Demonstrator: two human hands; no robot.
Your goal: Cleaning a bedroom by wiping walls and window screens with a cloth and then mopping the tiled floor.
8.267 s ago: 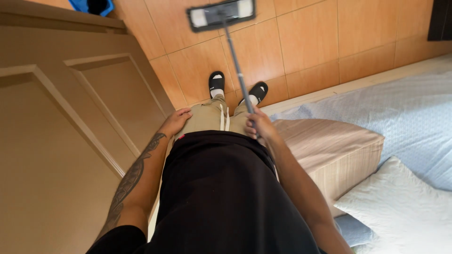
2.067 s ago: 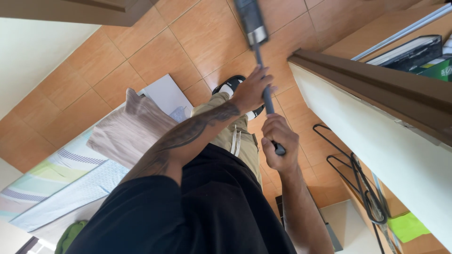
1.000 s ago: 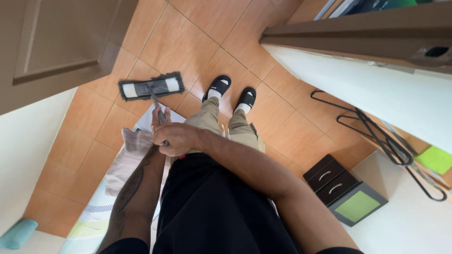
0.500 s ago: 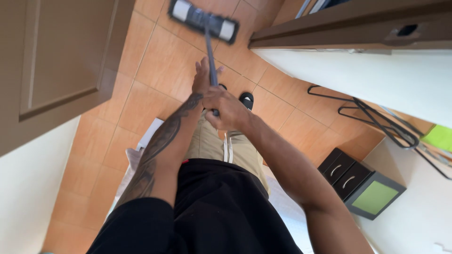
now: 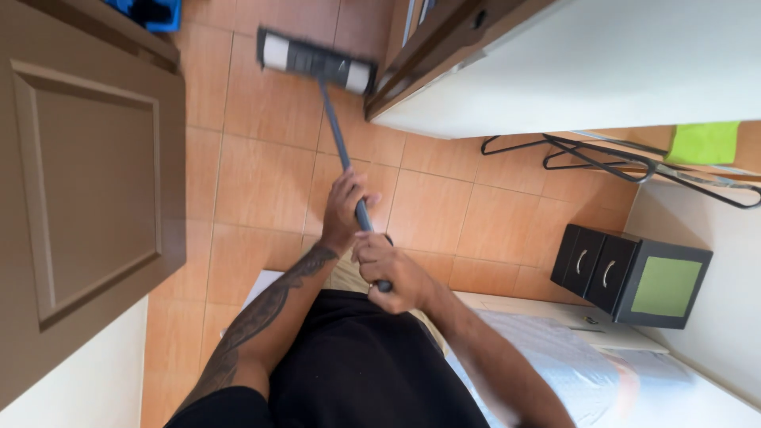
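Since half a second ago your view has swung: the mop head now sits a little farther out and more to the left, and the wooden door [image 5: 91, 182] fills more of the left side. Your right hand [image 5: 392, 269] is closed around the near end of the mop handle [image 5: 342, 150], close in front of your black shirt. Your left hand [image 5: 345, 210], on the tattooed forearm, is wrapped around the same handle just above it, the two hands nearly touching. From that grip the handle runs straight away from you, up and slightly left across the orange floor tiles [image 5: 261, 182], so its long axis points from your waist toward the flat mop head [image 5: 315, 60]. The mop head lies crosswise on the tiles, well apart from both hands, just beside the lower edge of the white cabinet [image 5: 571, 63]. Your left hand is the nearer one to it. Off to your right stands a small black drawer box [image 5: 630, 273] with a green side.
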